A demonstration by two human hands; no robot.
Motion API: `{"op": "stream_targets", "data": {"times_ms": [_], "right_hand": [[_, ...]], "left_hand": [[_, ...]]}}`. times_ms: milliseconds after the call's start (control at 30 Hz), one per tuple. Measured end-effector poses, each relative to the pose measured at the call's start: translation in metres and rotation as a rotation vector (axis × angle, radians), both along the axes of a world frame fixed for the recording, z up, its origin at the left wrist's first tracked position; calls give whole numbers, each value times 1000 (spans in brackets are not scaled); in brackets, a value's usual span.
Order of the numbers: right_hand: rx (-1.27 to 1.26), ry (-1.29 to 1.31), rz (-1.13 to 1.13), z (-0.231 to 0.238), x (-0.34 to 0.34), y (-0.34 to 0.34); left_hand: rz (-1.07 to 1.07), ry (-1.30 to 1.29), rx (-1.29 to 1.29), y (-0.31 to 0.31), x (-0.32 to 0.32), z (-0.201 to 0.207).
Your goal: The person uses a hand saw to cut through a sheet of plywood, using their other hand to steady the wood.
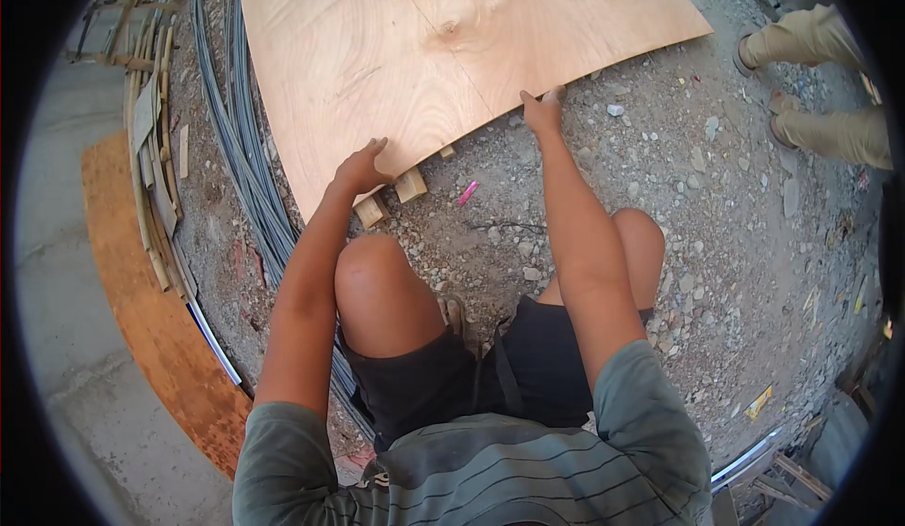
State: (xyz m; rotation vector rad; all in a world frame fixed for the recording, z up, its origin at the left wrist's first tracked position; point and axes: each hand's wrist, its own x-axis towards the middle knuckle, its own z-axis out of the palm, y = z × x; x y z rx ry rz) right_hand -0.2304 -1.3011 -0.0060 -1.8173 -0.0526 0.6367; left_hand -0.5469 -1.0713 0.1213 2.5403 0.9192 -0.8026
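Note:
A large pale plywood sheet [349,55] fills the top middle of the view, its near edge slanting up to the right. My left hand [360,168] rests on top of it by the near left corner, thumb spread away from the fingers. Farther right, my right hand [544,113] is closed on the near edge; some of its fingers are hidden. Small wood blocks [410,185] show from under the edge beside my left hand.
Long steel bars [226,121] run along the left, beside bamboo poles [156,149] and a curved brown board [141,300]. Another person's trousered legs [811,41] stand at the upper right. Stony ground [698,271] surrounds me, with a pink scrap [468,192] on it.

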Motion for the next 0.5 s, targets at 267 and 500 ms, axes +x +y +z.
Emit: {"op": "stream_targets", "data": {"times_ms": [267,500], "right_hand": [[-338,-77,-157,28,-22,31],[-498,-115,-99,35,-20,45]], "left_hand": [[125,-99,-126,-4,21,14],[308,-574,14,109,47,-28]]}}
